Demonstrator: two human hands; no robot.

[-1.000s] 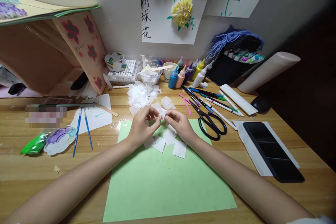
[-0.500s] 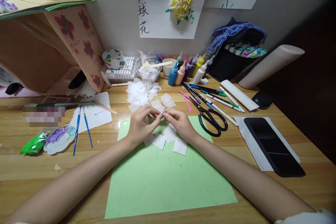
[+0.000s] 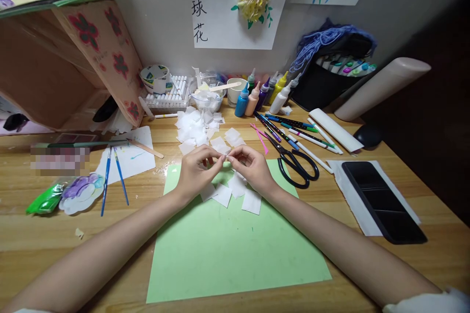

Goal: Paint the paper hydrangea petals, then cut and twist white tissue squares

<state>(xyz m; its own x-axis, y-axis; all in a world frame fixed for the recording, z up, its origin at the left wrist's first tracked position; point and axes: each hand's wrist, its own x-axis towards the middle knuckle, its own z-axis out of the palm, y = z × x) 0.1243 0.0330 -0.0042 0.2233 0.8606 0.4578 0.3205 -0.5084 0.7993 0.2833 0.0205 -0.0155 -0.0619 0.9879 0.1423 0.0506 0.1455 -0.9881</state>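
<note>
My left hand (image 3: 198,170) and my right hand (image 3: 251,168) meet above the top part of a green sheet of paper (image 3: 235,254). The fingertips of both pinch a small piece of white paper (image 3: 226,153), mostly hidden between them. Several white paper squares (image 3: 251,202) lie on the green sheet under and just in front of the hands. Behind the hands, on the wood, is a loose pile of white paper squares (image 3: 193,127). Black-handled scissors (image 3: 293,161) rest to the right of my right hand, partly over the green sheet's corner.
Paint bottles (image 3: 252,102) stand at the back beside a white cup (image 3: 235,93). Markers (image 3: 312,142) lie at right, near a black phone-like slab (image 3: 384,200). Paintbrushes (image 3: 106,181), a palette (image 3: 82,193) and a painted box (image 3: 106,58) are at left.
Both hands stay at nearly the same spot, with the fingertips shifted slightly on the small paper piece. The whole view has tilted a little; the things on the table stay put.
</note>
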